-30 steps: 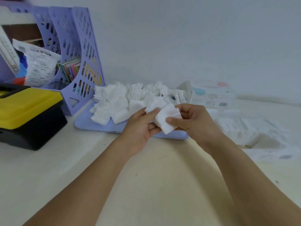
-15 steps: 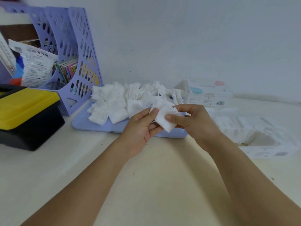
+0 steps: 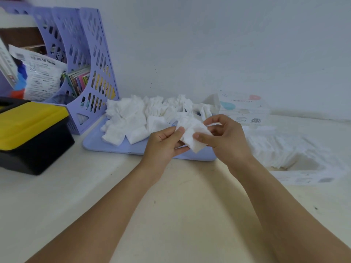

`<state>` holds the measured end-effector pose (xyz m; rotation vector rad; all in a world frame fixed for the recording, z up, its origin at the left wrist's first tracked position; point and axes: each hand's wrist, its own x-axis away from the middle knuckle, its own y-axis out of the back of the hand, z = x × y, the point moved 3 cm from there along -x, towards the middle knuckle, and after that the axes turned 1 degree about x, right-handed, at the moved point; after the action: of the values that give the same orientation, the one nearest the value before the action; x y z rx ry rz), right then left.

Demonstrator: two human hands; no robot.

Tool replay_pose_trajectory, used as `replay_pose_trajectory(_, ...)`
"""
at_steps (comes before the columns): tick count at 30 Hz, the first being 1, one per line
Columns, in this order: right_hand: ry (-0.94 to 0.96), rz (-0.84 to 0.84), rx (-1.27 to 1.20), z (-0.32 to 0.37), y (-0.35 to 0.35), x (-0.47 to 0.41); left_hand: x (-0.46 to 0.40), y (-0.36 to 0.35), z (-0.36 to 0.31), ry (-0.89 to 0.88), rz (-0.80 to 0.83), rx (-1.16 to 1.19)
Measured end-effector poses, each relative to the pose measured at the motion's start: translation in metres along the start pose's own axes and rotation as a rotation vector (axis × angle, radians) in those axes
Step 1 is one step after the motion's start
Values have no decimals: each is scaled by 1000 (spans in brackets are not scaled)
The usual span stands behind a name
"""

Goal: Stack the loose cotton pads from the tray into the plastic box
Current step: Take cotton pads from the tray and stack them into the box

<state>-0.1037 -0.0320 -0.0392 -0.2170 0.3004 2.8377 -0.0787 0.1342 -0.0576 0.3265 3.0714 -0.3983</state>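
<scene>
1. Cream-coloured table point(image 3: 98, 196) against a plain pale wall, seen from a head-worn camera looking down at two bare forearms.
2. Both hands meet above the near edge of a lilac tray point(image 3: 114, 147), holding a small bunch of white cotton pads point(image 3: 191, 137) between them.
3. The left hand point(image 3: 163, 147) curls its fingers under the bunch, thumb pressed on top.
4. The right hand point(image 3: 228, 137) pinches the bunch's right side between thumb and bent fingers.
5. A loose heap of pads point(image 3: 136, 118) fills the tray behind the hands.
6. Right of the tray lies a clear plastic box point(image 3: 311, 173) with pads stacked inside it; its far part is blurred.
7. A closed pad package point(image 3: 245, 111) stands behind it by the wall.
8. At left, a lilac file rack point(image 3: 89, 73) holds papers, just behind a black case with a yellow lid point(image 3: 30, 133).
</scene>
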Motion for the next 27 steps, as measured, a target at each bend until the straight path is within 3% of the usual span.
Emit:
replay_pose_trajectory(3, 10, 71, -115, 9, 4, 0, -3, 5, -4, 66, -81, 142)
replay_pose_trajectory(8, 47, 163, -77, 11, -2, 3, 0, 3, -4, 22, -5, 60)
replay_pose_trajectory(19, -156, 267, -305, 2, -3, 5, 0, 3, -5, 43, -11, 206)
replay_pose_trajectory(27, -66, 192, -153, 5, 1, 2, 1, 0, -6, 66, 54, 180)
